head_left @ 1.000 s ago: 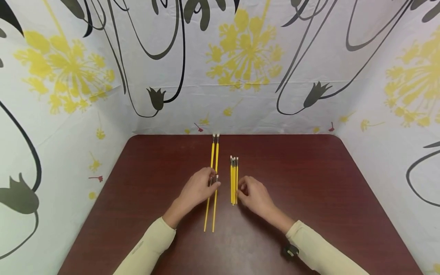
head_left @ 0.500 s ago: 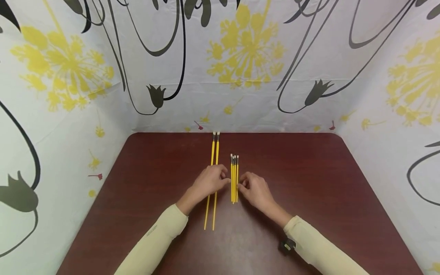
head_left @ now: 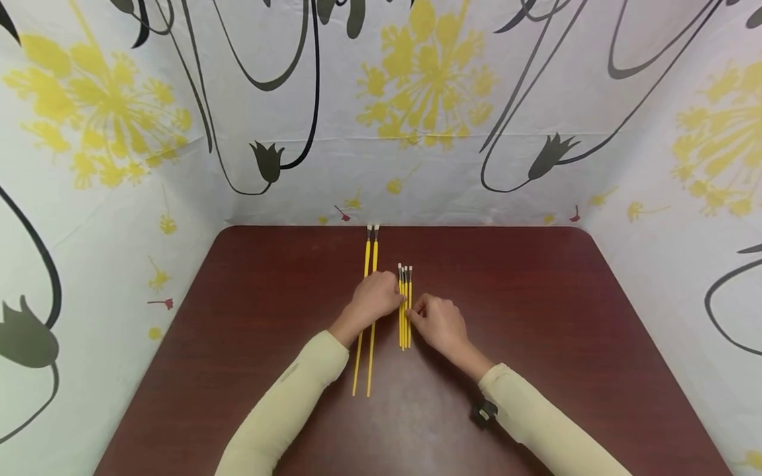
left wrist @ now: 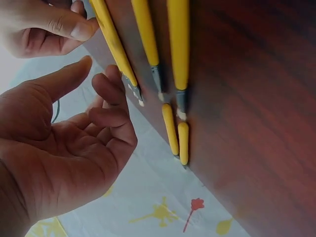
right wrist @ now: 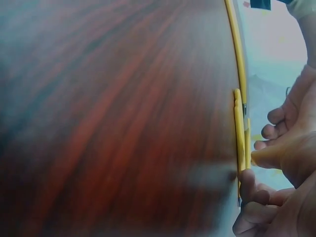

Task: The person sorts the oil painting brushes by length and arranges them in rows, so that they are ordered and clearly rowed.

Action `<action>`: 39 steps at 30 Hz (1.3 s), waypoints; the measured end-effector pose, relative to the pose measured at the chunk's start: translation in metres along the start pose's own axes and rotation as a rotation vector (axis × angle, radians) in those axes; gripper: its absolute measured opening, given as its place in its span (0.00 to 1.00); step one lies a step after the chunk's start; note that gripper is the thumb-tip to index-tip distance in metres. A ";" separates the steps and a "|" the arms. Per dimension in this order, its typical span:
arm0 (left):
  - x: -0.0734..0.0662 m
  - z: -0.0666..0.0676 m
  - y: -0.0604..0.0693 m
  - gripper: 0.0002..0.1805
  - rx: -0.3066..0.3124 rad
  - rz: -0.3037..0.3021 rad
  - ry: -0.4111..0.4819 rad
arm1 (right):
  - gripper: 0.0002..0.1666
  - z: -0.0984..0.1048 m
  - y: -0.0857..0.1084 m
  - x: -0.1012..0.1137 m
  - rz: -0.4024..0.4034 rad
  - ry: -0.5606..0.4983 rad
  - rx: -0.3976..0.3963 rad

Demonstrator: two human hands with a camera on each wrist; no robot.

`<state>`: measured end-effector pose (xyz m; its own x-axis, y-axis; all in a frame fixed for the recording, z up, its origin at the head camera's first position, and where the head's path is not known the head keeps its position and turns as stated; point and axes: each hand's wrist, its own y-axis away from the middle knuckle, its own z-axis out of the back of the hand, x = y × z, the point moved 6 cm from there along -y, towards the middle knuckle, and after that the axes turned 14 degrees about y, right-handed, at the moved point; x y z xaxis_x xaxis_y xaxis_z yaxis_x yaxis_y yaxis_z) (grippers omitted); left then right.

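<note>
Several yellow paintbrushes lie side by side in a bundle (head_left: pixel 401 327) between the hands, bristles toward the far wall. My left hand (head_left: pixel 374 296) is over the bundle's left side; in the left wrist view that hand (left wrist: pixel 74 138) has bent fingers, thumb apart, and nothing between them. On the right side of the bundle, my right hand (head_left: pixel 445 325) has its thumb and fingertips at the brushes, touching or nearly so. The right wrist view shows brushes (right wrist: pixel 239 133) beside the right hand (right wrist: pixel 276 202). Under my left hand pass two lines of brushes (head_left: pixel 359 360), laid end to end.
The dark red table (head_left: pixel 536 317) extends on both sides of the brushes. A white sheet (head_left: pixel 333 112) with yellow flowers and dark vines hangs behind and at both sides. A small black device (head_left: pixel 484 411) sits at the right sleeve.
My left hand has moved right, from the two long brush lines to the bundle. My right hand has stayed beside the bundle, shifting slightly. The brushes have not visibly changed their arrangement.
</note>
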<state>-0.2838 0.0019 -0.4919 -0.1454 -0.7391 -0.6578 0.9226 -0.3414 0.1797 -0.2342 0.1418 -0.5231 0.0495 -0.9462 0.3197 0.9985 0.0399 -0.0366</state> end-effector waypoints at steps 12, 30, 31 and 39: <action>-0.001 -0.005 -0.019 0.13 0.011 0.109 -0.132 | 0.16 -0.005 -0.007 -0.001 -0.017 0.028 0.022; 0.001 -0.008 -0.023 0.13 0.014 0.141 -0.153 | 0.11 -0.006 -0.015 0.001 -0.019 0.072 0.038; 0.001 -0.008 -0.023 0.14 0.017 0.142 -0.155 | 0.11 -0.006 -0.015 0.001 -0.023 0.074 0.040; -0.001 -0.008 -0.022 0.17 0.027 0.166 -0.180 | 0.13 -0.007 -0.016 0.001 -0.049 0.125 0.070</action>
<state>-0.3009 0.0150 -0.5014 -0.0556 -0.8770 -0.4773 0.9296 -0.2199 0.2957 -0.2506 0.1383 -0.5294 0.0019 -0.9801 0.1985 0.9990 0.0108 0.0434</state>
